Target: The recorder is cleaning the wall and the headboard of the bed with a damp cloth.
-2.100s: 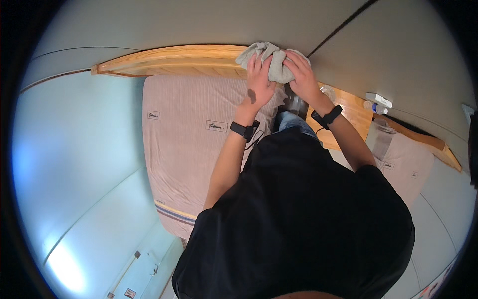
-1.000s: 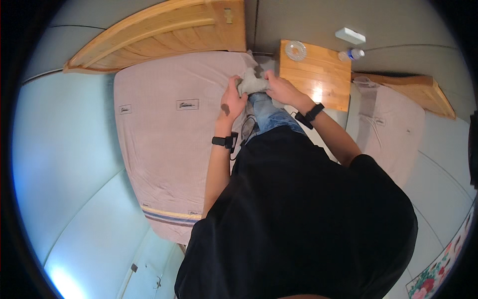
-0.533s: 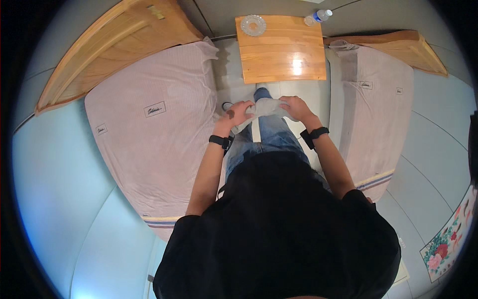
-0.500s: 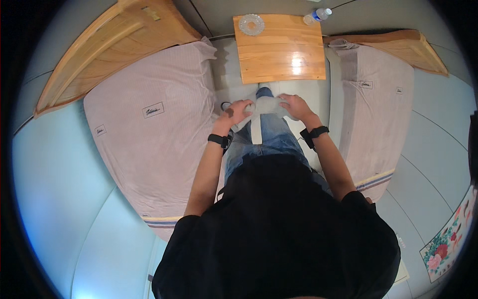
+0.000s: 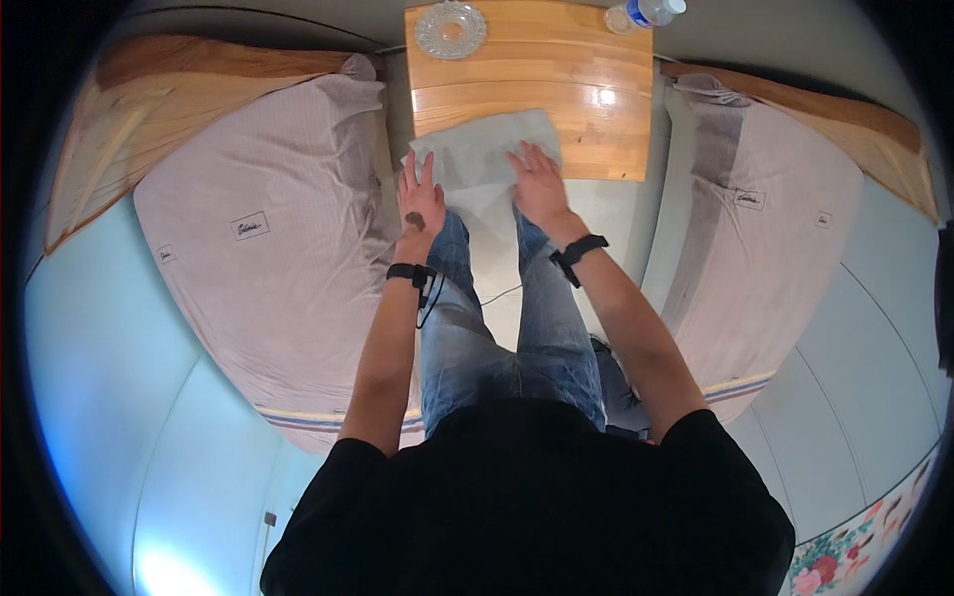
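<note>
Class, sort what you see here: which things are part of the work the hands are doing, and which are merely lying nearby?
In use:
- grey cloth, spread over the table's front edge
- left hand and right hand, flat on it
- wooden table

Lying about:
- glass dish
- plastic bottle
- two mattresses

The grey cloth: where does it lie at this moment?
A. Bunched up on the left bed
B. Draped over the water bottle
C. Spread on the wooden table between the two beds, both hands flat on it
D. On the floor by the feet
C. The grey cloth lies spread over the near edge of the wooden table, with the left hand and right hand pressed on it.
</note>
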The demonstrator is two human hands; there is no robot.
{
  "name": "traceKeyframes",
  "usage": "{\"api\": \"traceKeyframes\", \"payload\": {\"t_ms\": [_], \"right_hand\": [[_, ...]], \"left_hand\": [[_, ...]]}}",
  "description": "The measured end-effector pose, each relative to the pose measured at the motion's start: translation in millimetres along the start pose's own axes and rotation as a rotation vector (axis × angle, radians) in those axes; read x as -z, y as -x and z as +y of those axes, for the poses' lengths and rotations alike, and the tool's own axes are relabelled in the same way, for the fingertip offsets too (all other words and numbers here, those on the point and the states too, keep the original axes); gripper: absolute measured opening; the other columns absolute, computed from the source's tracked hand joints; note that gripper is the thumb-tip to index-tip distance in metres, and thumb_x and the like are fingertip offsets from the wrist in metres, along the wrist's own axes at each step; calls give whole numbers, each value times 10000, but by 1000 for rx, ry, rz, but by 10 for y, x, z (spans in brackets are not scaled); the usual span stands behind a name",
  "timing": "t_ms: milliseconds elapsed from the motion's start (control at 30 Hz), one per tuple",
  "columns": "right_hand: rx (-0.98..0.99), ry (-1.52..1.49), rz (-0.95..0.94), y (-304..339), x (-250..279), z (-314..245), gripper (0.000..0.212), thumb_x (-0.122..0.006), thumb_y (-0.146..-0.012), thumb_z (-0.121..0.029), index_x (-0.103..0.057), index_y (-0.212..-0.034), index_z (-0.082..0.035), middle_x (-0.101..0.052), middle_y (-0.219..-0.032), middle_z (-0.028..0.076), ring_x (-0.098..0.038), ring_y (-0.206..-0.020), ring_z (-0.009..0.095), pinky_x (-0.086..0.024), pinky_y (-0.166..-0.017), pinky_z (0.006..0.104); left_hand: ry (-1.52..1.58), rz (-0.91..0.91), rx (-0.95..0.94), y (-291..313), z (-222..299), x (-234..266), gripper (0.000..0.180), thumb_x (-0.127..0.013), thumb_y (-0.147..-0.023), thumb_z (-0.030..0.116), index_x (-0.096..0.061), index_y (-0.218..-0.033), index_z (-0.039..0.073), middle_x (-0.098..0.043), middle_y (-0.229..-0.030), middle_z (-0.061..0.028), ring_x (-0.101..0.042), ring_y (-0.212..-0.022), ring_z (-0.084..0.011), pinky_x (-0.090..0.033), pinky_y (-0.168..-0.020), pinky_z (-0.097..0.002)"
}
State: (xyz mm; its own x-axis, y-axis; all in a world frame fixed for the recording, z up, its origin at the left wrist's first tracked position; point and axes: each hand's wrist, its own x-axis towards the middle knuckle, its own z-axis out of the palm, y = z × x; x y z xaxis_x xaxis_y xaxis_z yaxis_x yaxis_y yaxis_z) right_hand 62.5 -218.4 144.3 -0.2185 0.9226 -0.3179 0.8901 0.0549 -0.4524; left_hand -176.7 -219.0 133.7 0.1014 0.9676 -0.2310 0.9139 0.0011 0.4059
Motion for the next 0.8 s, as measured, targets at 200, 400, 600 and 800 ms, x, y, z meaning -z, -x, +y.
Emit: {"api": "traceKeyframes", "payload": {"t_ms": [200, 400, 600, 800], "right_hand": [[268, -1, 47, -414, -278, 304, 663, -654, -795, -116, -485, -1429, -212, -329, -1572, 91, -261, -1470, 303, -222, -1173, 533], [145, -78, 105, -584, -1, 1004, 654, -636, -812, -108, -475, -1435, -225, -306, -1582, 78, -252, -1470, 324, -191, -1177, 574], [45, -42, 160, -920, 547, 1820, 634, -633, -830, -118, -475, -1433, -234, -294, -1588, 84, -255, -1465, 358, -200, -1166, 606], [1, -27, 204, -783, 593, 2287, 624, -576, -854, -74, -456, -1448, -222, -264, -1606, 100, -253, -1470, 361, -205, -1171, 578]], "left_hand": [[-102, 5, 3, -312, 303, -702, 708, -641, -880, 137, -340, -1519, 163, -193, -1596, -212, -257, -1412, -485, -290, -1138, -552], [-38, 40, -58, -890, 829, -906, 681, -615, -916, 241, -328, -1533, 210, -164, -1624, -146, -190, -1438, -477, -166, -1162, -613], [6, 39, -279, -1757, 1586, -1120, 653, -595, -908, 198, -361, -1517, 212, -234, -1607, -137, -210, -1444, -445, -181, -1168, -581], [97, -112, -474, -1969, 2027, -1250, 704, -614, -806, 74, -419, -1475, 169, -278, -1591, -108, -254, -1443, -397, -205, -1172, -549]]}}
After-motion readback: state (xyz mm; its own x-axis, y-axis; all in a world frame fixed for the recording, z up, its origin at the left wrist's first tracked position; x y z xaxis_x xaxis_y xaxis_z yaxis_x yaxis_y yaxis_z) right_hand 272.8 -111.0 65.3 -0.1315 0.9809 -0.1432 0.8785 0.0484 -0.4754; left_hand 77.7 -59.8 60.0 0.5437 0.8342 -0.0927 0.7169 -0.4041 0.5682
